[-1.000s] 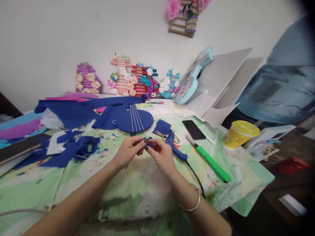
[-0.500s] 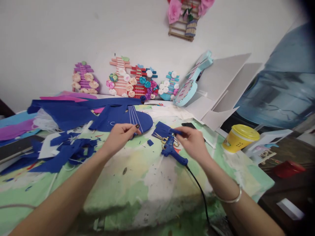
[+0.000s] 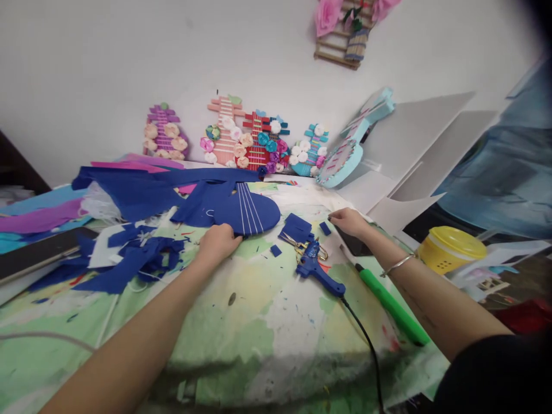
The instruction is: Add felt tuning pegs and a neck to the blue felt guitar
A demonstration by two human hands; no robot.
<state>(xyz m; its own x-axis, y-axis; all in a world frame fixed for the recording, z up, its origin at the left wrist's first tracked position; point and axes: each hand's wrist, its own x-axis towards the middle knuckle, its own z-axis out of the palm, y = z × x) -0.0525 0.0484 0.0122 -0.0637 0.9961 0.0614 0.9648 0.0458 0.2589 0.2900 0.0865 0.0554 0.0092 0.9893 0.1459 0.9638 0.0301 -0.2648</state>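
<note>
Curled with the left grip [image 3: 218, 242] at the near left edge of a white-strung blue guitar shape [image 3: 265, 213], apparently touching its rim; cannot tell, with the knuckles in the way, whether pinching it or merely resting against it. Likely placed there to steady the shape, which lies flat on the far middle of the surface [image 3: 245, 322]. Stretched out with the right grip [image 3: 348, 221] to just beyond and right of a small blue rectangle [image 3: 325, 229], seemingly apart from it and with nothing visible held; cannot tell whether pressed together or slightly spread. Probably set apart from another small rectangle [image 3: 276, 250], farther left and nearer, for easy picking up. Between these, note a blue glue gun [image 3: 321, 273] lying across gold-handled scissors [image 3: 297, 244], with handle turned near and right, presumably to suit the right side, and black cord [image 3: 366, 339] trailing off the near edge. Just beyond, note a larger blue piece [image 3: 297, 223], also flat. Heaped at left, perhaps for being leftovers: blue scraps [image 3: 133, 259]. Stood upright along the far wall, maybe to save room: decorated guitars [image 3: 224, 152].
</note>
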